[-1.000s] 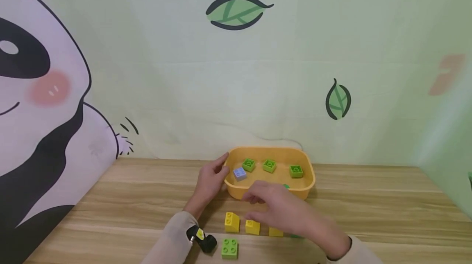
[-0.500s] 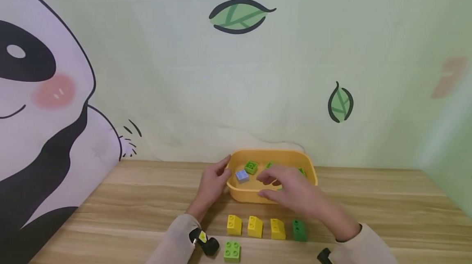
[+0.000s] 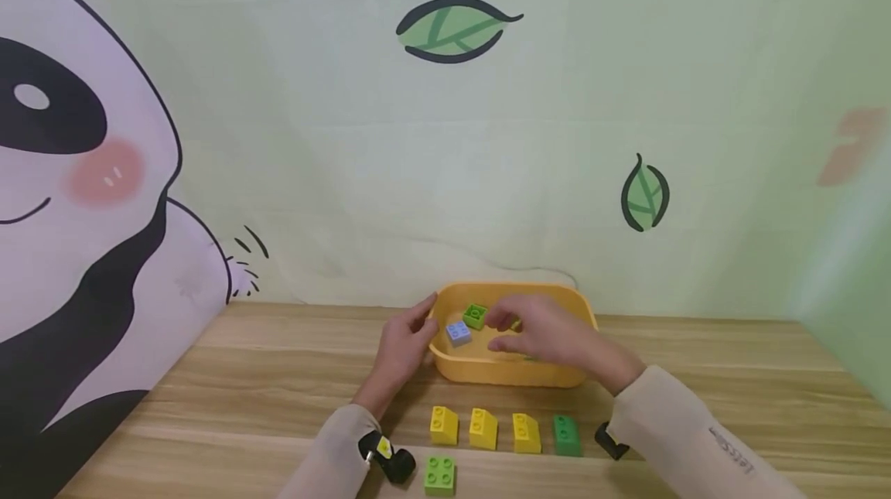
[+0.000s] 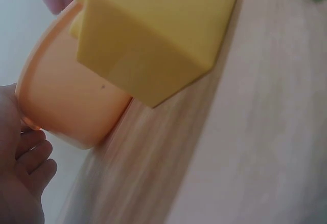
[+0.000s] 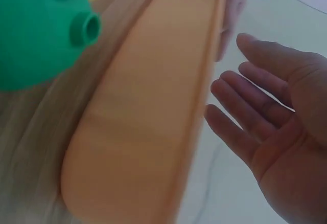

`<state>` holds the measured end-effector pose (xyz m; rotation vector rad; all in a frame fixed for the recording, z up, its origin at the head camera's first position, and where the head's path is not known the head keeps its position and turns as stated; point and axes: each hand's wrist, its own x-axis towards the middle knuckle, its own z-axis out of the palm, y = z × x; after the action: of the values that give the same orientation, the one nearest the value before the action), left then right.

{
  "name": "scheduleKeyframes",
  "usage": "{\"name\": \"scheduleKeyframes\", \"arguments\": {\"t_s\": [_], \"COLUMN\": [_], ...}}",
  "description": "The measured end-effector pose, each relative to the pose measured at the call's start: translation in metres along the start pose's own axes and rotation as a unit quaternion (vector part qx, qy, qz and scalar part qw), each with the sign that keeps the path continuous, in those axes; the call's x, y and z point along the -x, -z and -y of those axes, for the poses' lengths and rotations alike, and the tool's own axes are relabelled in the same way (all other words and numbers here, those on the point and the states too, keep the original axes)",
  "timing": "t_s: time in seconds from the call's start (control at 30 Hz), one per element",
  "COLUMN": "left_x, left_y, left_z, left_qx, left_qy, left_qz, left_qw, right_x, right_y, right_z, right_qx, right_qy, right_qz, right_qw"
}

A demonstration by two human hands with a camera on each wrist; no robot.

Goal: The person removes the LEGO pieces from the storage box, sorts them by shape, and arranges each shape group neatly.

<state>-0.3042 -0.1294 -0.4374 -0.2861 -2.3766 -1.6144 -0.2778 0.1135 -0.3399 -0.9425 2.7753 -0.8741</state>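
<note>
Currently the yellow tray (image 3: 487,367) sits on the wooden tabletop (image 3: 731,398), close to the back wall, and serves as the reference for all else. The left hand (image 3: 402,344) rests against the tray's left end, thumb at the rim and fingers relaxed beside the outer wall; it grips nothing. The right hand (image 3: 550,336) hovers over the tray's interior, fingers loosely extended with the palm clear in the right wrist view, holding nothing.

Inside the tray, toward its left end, lie a lilac brick (image 3: 457,333) and, just behind it, a light green brick (image 3: 476,316). Other contents are hidden by the right hand.

On the tabletop just in front of the tray stands a row of four bricks: three yellow sloped bricks (image 3: 483,428) side by side, then a dark green brick (image 3: 567,435) at the right end of the row. A lime green brick (image 3: 439,475) lies nearer the person, in front of the leftmost yellow one. Both forearms wear beige sleeves (image 3: 685,445).
</note>
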Motion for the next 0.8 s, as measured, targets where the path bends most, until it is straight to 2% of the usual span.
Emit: {"name": "scheduleKeyframes", "arguments": {"t_s": [0.2,0.37,0.47,0.8], "left_x": [0.000,-0.001,-0.001,0.001], "left_y": [0.000,-0.001,-0.001,0.001], "left_z": [0.000,0.001,0.000,-0.003], "left_qx": [0.002,0.012,0.008,-0.005], "left_qy": [0.000,-0.005,-0.006,0.007], "left_qz": [-0.002,0.001,0.000,-0.003], "left_qw": [1.0000,0.9999,0.9999,1.0000], "right_x": [-0.017,-0.023,-0.025,-0.034], "right_y": [-0.006,-0.006,-0.005,-0.019], "right_z": [-0.012,-0.021,-0.026,-0.034], "right_qx": [-0.055,-0.081,-0.075,-0.029], "right_qy": [0.015,0.012,0.008,0.045], "right_qz": [0.058,0.075,0.082,0.104], "right_qw": [0.997,0.994,0.994,0.993]}}
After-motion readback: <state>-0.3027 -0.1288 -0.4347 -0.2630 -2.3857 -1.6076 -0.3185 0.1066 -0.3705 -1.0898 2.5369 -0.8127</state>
